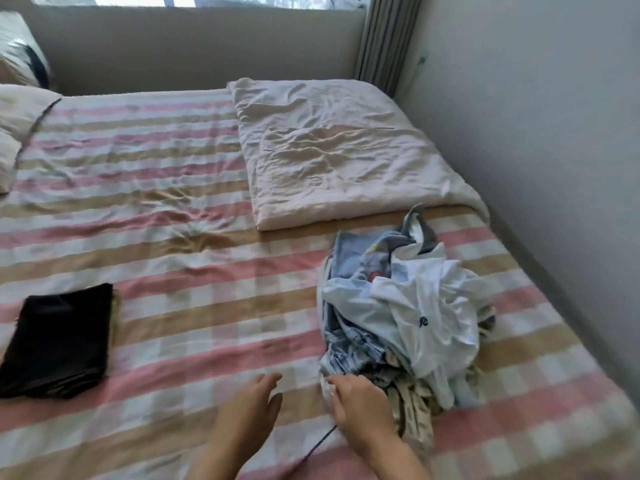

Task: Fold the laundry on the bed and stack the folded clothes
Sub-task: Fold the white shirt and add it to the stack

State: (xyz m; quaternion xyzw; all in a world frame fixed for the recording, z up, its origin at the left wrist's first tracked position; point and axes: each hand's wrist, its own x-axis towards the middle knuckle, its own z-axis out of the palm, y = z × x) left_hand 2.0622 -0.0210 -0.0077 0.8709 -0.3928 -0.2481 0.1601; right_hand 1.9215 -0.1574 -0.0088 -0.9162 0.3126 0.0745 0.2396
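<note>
Laundry pile [405, 313] sits unfolded on the bed [194, 306]. A white tee w/ a small dark print is on top, pale blue & grey pieces lie under it, and a cream-and-dark patterned piece pokes out at the pile's near side. Bed sheet is pink, tan & white checks.

Right hand [360, 407] is at the pile's near-left corner. Its fingers [334, 389] are curled onto the fabric edge there, gripping it. Pic is blurred, so the exact pinch isn't clear. A thin dark cord [322, 441] runs from under that hand away from the pile, toward the viewer, lying on the sheet.

Left hand [252, 407] is just left of the pile, not touching it. Its fingers [270, 379] are loosely straight & a bit spread, holding nothing, over bare sheet.

Folded black garment [59, 344] lies flat, well left of the pile. A thin tan edge shows along the side facing the pile; can't tell if that's a 2nd piece underneath.

Folded cream duvet [332, 150] lies just behind the pile, its near edge close to the pile's far tip. Pillow [17, 123] is far left of the pile & further back, at the bed's edge. Grey wall [554, 150] runs along the pile's right side. Ribbed curtain [384, 39] hangs behind the pile, past the duvet, in the corner.
</note>
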